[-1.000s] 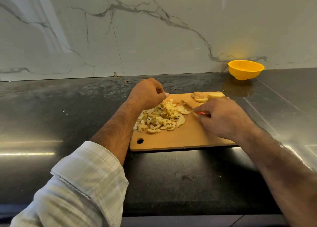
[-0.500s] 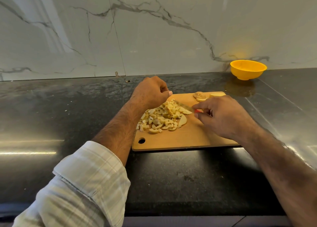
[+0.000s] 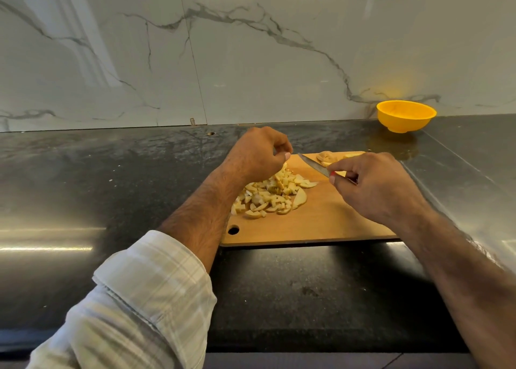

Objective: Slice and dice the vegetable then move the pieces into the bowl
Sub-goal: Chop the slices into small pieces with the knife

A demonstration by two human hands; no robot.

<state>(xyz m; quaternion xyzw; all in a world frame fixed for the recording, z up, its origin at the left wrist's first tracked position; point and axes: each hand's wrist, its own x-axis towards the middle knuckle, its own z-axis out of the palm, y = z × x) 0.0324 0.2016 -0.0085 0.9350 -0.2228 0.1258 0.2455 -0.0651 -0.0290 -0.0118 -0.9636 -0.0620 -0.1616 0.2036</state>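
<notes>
While the right hand point(image 3: 374, 187) grips a knife point(image 3: 314, 166) by its handle, fingers curled round it, the bare blade points toward ten o'clock and hangs above the far part of the wooden cutting board point(image 3: 321, 223). Just beside the blade tip, at about nine o'clock from it, the left hand point(image 3: 257, 156) hovers over the heap with its fingers curled in and thumb tip against the forefinger; whether it pinches a piece I cannot tell.

Under and at five o'clock of that hand lies the pile of diced vegetable point(image 3: 269, 195), pale yellow cubes and a few curved slices, spread on the left half of the board. A few uncut slices point(image 3: 326, 156) sit at the board's far edge, partly hidden by the right hand's fingers.

At one o'clock from the board, well apart from it, the yellow bowl point(image 3: 406, 116) stands on the dark countertop point(image 3: 111, 190) against the marble wall point(image 3: 251, 56). A checked sleeve point(image 3: 134, 301) covers the left forearm at seven o'clock.
</notes>
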